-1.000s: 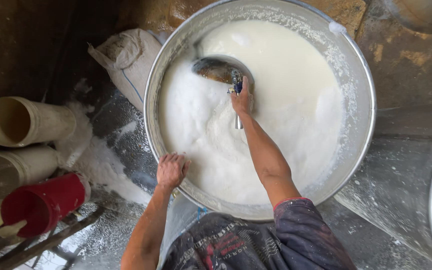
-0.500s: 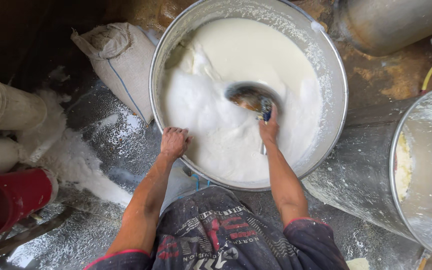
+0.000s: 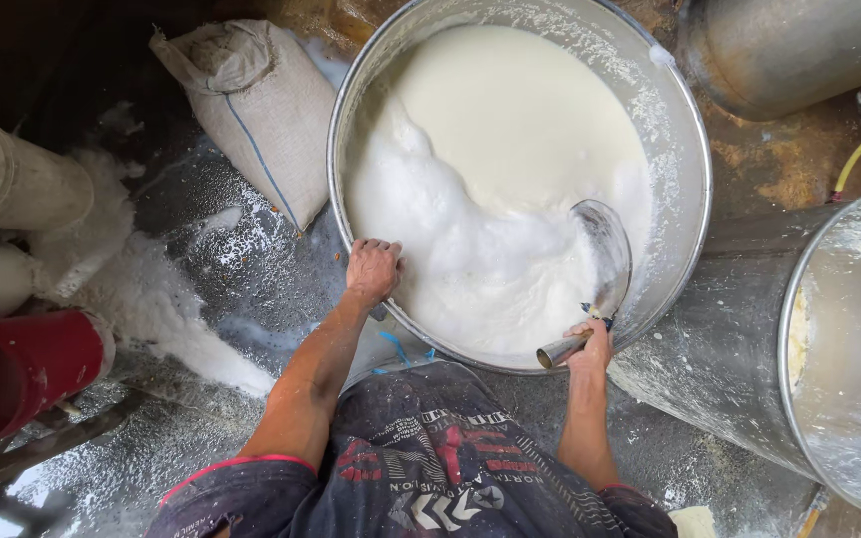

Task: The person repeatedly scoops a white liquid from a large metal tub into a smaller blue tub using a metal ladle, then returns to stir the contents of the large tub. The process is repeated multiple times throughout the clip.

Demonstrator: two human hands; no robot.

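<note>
Foam and white liquid fill the large metal vat (image 3: 685, 169), which serves as the landmark for everything around it. At the vat's near rim, on its left side, the left hand (image 3: 373, 269) rests with its fingers curled over the metal edge, gripping it. At the near rim on the right side, the right hand (image 3: 590, 346) is closed around the handle of a metal ladle (image 3: 602, 261), whose scoop is tilted up inside the vat against the right wall, partly in the froth. A thick bank of foam (image 3: 450, 239) lies in the near-left part of the vat, smooth liquid beyond it. Left of the vat a grey woven sack (image 3: 246, 110) lies on the wet floor (image 3: 201, 259). Farther left lie two cream pipes (image 3: 22, 189) and a red bucket (image 3: 22, 369). Right of the vat stands a second metal drum (image 3: 849, 349).
</note>
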